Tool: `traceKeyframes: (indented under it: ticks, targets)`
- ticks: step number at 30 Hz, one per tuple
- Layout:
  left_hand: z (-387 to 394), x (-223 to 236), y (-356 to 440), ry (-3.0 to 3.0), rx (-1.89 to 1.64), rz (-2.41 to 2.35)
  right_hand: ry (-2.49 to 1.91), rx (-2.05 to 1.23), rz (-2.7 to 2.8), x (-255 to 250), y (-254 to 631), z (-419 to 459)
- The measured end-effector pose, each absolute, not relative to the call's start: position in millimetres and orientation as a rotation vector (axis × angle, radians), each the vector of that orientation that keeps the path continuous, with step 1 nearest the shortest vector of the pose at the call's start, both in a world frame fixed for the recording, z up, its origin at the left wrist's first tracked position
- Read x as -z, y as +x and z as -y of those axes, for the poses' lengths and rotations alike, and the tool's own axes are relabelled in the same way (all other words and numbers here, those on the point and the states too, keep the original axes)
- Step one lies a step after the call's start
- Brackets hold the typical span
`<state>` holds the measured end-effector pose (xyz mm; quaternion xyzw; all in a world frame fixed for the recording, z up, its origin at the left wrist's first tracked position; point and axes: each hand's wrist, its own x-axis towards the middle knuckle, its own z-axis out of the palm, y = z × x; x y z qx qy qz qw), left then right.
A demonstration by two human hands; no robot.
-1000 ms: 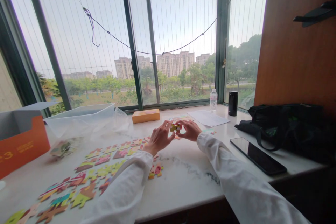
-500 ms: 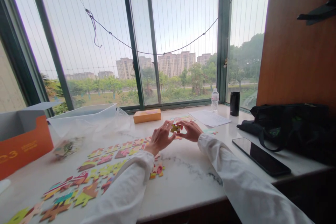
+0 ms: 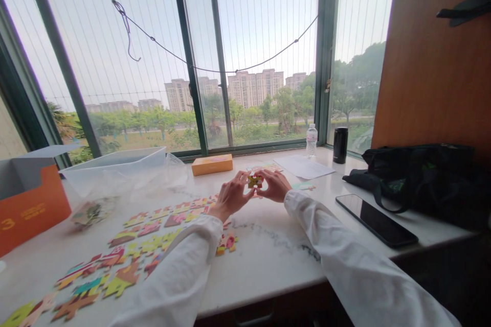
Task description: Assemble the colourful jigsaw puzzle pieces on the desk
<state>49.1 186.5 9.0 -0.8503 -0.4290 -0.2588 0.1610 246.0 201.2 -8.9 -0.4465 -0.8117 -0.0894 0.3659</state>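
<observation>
Between my two hands, raised over the table, is a small yellow, red and brown jigsaw puzzle piece (image 3: 254, 181); whether it is one piece or two joined I cannot tell. My left hand (image 3: 233, 195) pinches its left side with thumb and fingers. On its right side, my right hand (image 3: 274, 185) does the same. Rows of colourful puzzle pieces (image 3: 153, 245) lie flat on the white tabletop to the left, partly hidden by my left sleeve. A red and yellow piece (image 3: 227, 243) rests just right of that forearm.
An orange box (image 3: 34, 204), a translucent bin (image 3: 115, 163) and a bag of pieces (image 3: 94, 213) stand left. Toward the window are a yellow box (image 3: 212, 164), paper (image 3: 305, 167), a water bottle (image 3: 311, 141) and a black flask (image 3: 340, 145). Right lie a phone (image 3: 376, 220) and black bag (image 3: 414, 184).
The whole view has shifted slightly, with things sitting a little higher and further left. Both hands keep hold of the puzzle piece, which now faces me a bit more squarely.
</observation>
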Motion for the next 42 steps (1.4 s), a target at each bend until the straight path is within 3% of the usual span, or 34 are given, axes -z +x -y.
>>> traceKeyframes:
  ticks: [28,42]
  targets:
    - [-187.2,-9.2,48.5,-2.453,0.677,1.175,-1.02,0.225,2.215,2.8,266.4,-208.3]
    - [-188.1,-5.6,50.6,-2.561,0.686,1.089,-1.145,-0.582,2.057,-3.5,293.0,-222.0]
